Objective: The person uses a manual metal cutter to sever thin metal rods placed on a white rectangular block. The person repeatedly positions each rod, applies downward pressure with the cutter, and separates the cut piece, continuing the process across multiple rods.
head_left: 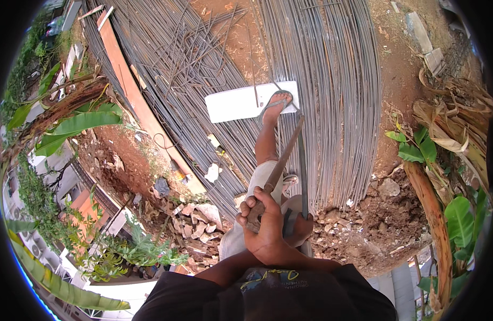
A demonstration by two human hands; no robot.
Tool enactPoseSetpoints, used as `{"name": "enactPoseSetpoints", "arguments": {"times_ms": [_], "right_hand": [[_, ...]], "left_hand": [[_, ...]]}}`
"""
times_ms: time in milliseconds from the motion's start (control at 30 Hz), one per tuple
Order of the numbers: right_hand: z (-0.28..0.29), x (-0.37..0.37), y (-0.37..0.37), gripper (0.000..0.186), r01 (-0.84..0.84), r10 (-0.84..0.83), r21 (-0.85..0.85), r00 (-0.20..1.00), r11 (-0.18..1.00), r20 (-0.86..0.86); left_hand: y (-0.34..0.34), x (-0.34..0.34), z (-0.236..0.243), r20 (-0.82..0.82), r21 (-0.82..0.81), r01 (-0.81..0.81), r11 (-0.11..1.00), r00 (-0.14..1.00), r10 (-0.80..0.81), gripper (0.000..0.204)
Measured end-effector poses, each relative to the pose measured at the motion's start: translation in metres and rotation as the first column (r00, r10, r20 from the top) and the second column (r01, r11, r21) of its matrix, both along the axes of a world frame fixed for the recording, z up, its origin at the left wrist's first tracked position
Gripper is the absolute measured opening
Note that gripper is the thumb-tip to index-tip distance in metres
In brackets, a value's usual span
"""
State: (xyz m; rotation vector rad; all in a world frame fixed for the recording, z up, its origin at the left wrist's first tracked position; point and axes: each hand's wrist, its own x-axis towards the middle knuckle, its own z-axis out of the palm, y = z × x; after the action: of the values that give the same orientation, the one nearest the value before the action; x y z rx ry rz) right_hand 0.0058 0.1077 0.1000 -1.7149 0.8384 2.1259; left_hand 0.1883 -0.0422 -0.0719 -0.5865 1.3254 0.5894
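Observation:
My forearms cross in front of my shirt. My right hand (265, 222) is closed round the thick near end of a long rusty metal bar (285, 154), which tapers away toward its far tip. Just right of it and partly behind, my left hand (300, 227) is wrapped round a dark steel rod (303, 179). The far ends of bar and rod come close together beside a white board (230, 105); whether they touch I cannot tell. My foot in a flip-flop (277, 102) stands on the board's right end. The left fingers are partly hidden.
Long steel rods (337, 107) cover the ground ahead, with bent rods (203, 59) heaped on them. A wooden plank (126, 80) lies at left. Broken stones (195, 222) and loose soil (385, 214) lie nearer me. A banana trunk (429, 214) stands at right.

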Motion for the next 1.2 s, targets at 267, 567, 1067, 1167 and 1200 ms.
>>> {"name": "enactPoseSetpoints", "arguments": {"times_ms": [267, 567, 1067, 1167, 1200], "right_hand": [[0.003, 0.140, -0.026, 0.039, -0.544, 0.592, 0.469, 0.804, 0.696, 0.053], [0.010, 0.141, -0.015, 0.035, -0.826, 0.010, 0.169, 0.195, -0.538, 0.981], [-0.017, 0.018, -0.020, 0.023, -0.439, 0.152, 0.870, 0.866, -0.225, 0.476], [-0.024, 0.050, -0.049, 0.025, -0.445, 0.237, 0.865, 0.836, -0.234, 0.494], [-0.021, 0.062, -0.065, 0.024, -0.455, 0.242, 0.852, 0.824, -0.257, 0.513]], "left_hand": [[-0.012, 0.043, -0.026, -0.085, 0.074, -0.120, 0.990, 0.988, 0.127, 0.027], [-0.016, 0.061, -0.030, -0.162, 0.031, -0.247, 0.969, 0.955, 0.248, 0.027], [-0.039, -0.036, -0.032, -0.408, 0.456, 0.448, 0.769, 0.873, -0.267, 0.024], [-0.027, -0.022, -0.024, -0.699, 0.291, 0.817, 0.497, 0.537, -0.473, 0.020], [-0.036, -0.003, -0.053, -0.837, 0.188, 0.912, 0.366, 0.343, -0.426, 0.020]]}}
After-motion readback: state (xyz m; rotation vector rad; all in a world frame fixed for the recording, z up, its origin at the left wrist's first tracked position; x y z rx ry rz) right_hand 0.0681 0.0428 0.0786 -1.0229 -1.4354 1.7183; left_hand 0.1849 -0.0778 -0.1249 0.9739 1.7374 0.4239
